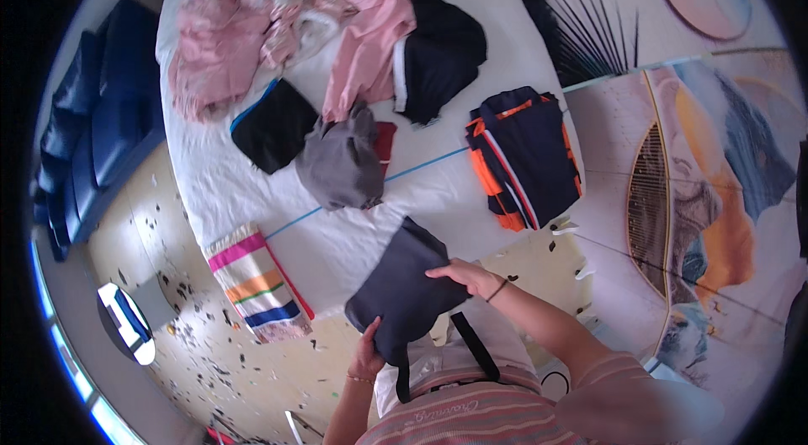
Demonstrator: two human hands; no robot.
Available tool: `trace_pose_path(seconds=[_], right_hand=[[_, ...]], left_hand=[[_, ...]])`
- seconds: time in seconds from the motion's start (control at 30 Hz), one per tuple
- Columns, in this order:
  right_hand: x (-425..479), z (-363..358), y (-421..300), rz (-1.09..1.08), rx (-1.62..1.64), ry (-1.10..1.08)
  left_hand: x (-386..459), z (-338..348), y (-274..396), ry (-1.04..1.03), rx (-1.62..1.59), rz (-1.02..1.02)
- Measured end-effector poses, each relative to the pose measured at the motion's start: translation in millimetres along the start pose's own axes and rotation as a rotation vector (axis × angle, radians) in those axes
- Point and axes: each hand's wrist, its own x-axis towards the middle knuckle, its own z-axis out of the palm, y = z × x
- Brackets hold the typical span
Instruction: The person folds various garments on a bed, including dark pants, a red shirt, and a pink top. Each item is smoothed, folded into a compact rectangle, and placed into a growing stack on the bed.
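Note:
A dark grey-blue cloth garment (pixel 410 277), partly folded, is stretched between my two hands at the near edge of the white-covered table (pixel 435 186). My left hand (pixel 367 353) grips its lower left edge, thumb on top. At its right side, my right hand (pixel 464 276) pinches the cloth with the thumb over it. Part of the garment rests on the table edge. A grey bundled cloth piece (pixel 341 157) lies just beyond it, partly covering a dark red folded item (pixel 385 145). To the left sits a striped folded cloth (pixel 259 284) with pink, orange and blue bands.
Navy-and-orange folded clothes (pixel 527 157) lie at the table's right. Farther back are a black folded cloth (pixel 274 126), a pink garment (pixel 372 34), a black garment (pixel 445 56) and a pink fringed scarf (pixel 218 60). A blue sofa (pixel 107 110) stands left; a painted wall panel (pixel 707 205) right.

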Motion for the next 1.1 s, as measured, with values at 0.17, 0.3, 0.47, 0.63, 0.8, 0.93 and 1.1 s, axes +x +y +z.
trace_pose_path(seconds=[0.17,0.3,0.47,0.63,0.8,0.93,1.1], right_hand=[[-90.2,-48.7,-12.8,-0.162,0.154,0.142],[-142.5,-105.0,-14.4,-0.307,0.336,0.197],[-188.7,-145.7,13.0,-0.51,0.638,0.267],[-228.1,-163.9,1.3,-0.613,0.994,0.2],[-216.2,-170.1,17.8,-0.695,1.206,0.123],[-207.5,-191.4,20.2,-0.682,1.255,0.219],[-234.7,-265.8,-48.2,-0.762,0.879,0.379]], left_hand=[[9.8,88.3,-31.9,0.019,0.21,-0.069],[35.9,173.2,-48.7,-0.039,0.449,-0.087],[84.0,308.3,-51.2,-0.228,1.004,0.008],[118.9,445.4,-90.4,-0.354,1.38,-0.118],[192.9,512.3,-123.0,-0.348,1.858,-0.34],[176.1,549.3,-174.0,-0.229,1.867,-0.277],[172.1,520.2,-148.4,-0.188,1.282,-0.03]])
